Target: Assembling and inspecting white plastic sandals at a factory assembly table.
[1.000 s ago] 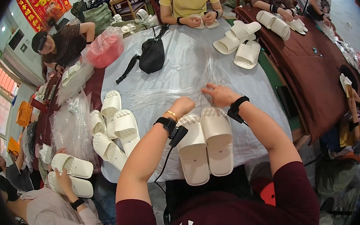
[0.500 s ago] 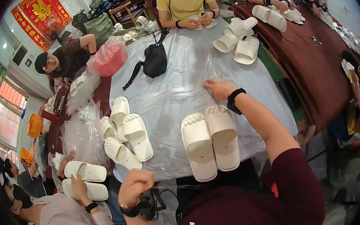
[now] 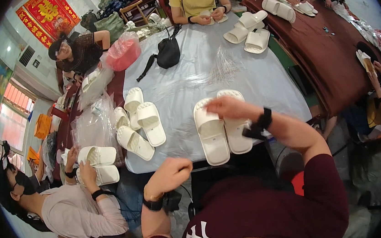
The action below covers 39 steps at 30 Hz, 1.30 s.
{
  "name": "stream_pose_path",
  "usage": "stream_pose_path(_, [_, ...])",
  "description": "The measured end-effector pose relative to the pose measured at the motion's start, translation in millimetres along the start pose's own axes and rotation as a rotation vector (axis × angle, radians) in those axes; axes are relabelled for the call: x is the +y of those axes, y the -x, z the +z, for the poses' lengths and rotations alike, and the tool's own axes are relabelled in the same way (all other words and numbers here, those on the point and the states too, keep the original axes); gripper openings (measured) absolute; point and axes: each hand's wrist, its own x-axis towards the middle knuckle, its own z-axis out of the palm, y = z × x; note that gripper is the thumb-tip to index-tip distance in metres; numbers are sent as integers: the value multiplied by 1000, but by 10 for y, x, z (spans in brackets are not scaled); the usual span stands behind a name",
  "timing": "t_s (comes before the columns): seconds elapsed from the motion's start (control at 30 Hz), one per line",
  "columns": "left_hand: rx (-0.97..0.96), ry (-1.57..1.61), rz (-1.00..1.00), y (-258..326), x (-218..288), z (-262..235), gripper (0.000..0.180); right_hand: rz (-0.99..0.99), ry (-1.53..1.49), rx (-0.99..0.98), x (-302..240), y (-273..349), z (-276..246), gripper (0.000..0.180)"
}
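Note:
A pair of white open-toed slippers lies side by side at the near edge of the table, the left slipper (image 3: 214,139) and the right slipper (image 3: 239,138). Over their straps hovers my right hand (image 3: 231,107), fingers drawn together and pointing left; whatever is between them is too small to see. My left hand (image 3: 168,176) is held just off the table edge, left of the pair, its fingers curled, with any contents hidden. Several more white slippers (image 3: 149,118) rest in a cluster on the left. Beyond the pair lies a loose spread of thin clear strands (image 3: 226,67).
A black pouch (image 3: 168,53) and a red plastic bag (image 3: 123,53) lie at the far left of the pale-covered table (image 3: 178,108). White slippers (image 3: 256,40) stand far right. Clear bags (image 3: 94,128) sit left. Co-workers handle slippers around, one close at my left (image 3: 82,205).
My right hand has drawn back from the clear strands to above the slipper pair, its fingers closing together. My left hand has lifted and moved right, toward the table edge. The whole view has shifted.

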Motion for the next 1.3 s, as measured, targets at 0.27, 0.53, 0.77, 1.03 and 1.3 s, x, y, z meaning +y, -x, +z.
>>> stream_pose_path(0.27, [-11,-70,-3,-684,-297,48,14,72,-294,-165,-13,1109,880,25])
stream_pose_path(0.53, [240,234,-212,-1126,-925,76,26,501,-894,88,361,1128,1077,22])
stream_pose_path(0.77, [375,221,-235,-1346,-1344,14,27,649,-1180,148,722,593,1250,19])
stream_pose_path(1.03, [373,-66,-205,-1875,-1403,-106,36,547,-1169,249,596,-114,1089,16])
stream_pose_path(1.3, [237,-199,-391,-2473,-1401,-58,41,612,-1170,286,686,-251,1106,14])
